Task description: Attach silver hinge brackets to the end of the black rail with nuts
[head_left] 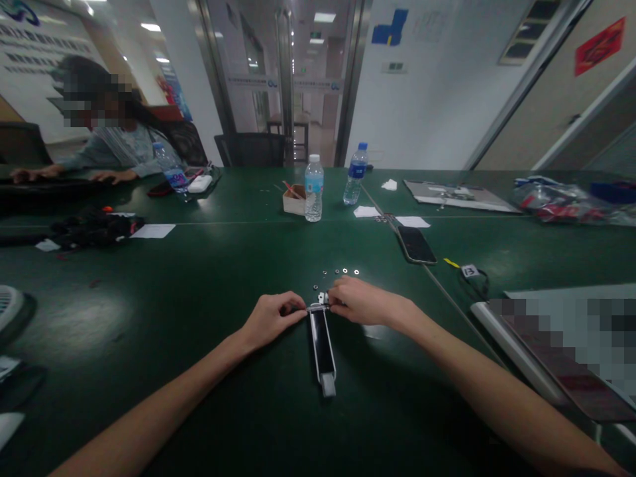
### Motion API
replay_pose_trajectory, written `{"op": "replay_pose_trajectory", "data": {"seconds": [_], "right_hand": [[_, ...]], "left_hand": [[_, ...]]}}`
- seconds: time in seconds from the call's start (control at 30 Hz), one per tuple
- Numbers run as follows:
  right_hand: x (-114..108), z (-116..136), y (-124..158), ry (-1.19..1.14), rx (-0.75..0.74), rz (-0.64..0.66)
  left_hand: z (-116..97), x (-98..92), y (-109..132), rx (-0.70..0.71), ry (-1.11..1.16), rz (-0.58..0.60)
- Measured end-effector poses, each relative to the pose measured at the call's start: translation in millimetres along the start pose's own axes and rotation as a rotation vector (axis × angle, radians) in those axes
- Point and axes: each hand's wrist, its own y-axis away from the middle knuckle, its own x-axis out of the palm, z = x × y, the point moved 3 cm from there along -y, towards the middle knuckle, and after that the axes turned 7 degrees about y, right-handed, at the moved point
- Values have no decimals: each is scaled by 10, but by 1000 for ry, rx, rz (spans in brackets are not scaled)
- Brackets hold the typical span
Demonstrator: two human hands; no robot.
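A long, narrow object with a white frame and a dark, glossy middle (322,344) lies on the green table, pale tab toward me. My left hand (275,315) is closed, thumb and forefinger pinched at the left end of a thin metal crosspiece (318,307) at the object's far end. Opposite it, my right hand (355,298) is closed with curled fingers; what they grip is hidden. Small white and metal pieces (322,297) lie between the hands. Just beyond are several small rings like washers or nuts (345,270).
A phone (416,244) lies ahead to the right, a laptop-like device (561,358) nearer. Two water bottles (313,199) and a small box (294,200) stand farther back. At left are a black bundle (89,228) and, across the table, a seated person (119,142).
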Motion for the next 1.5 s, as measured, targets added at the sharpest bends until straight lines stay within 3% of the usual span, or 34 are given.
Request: {"op": "replay_pose_trajectory", "data": {"seconds": [0.13,0.3,0.4,0.6,0.8,1.13,1.4,1.5], "right_hand": [[-12,-68,-3,-39,42,7],[99,-297,-176,70,200,-238],[243,-396,-300,131,222,-286],[285,-470,-331,144,258,-271],[257,-486,-300,163,331,-163],[262,-500,-296,205,280,-11],[232,-516,-277,199,205,18],[157,-478,-236,208,202,-42]], "left_hand": [[22,13,-5,-10,-1,-12],[32,23,-12,24,-27,5],[29,20,-9,39,-42,9],[16,21,-4,65,-29,20],[-10,20,-10,77,-30,14],[44,30,-13,72,-45,-6],[-30,-8,-10,32,-35,-28],[-8,-23,-11,13,-19,-89]]}}
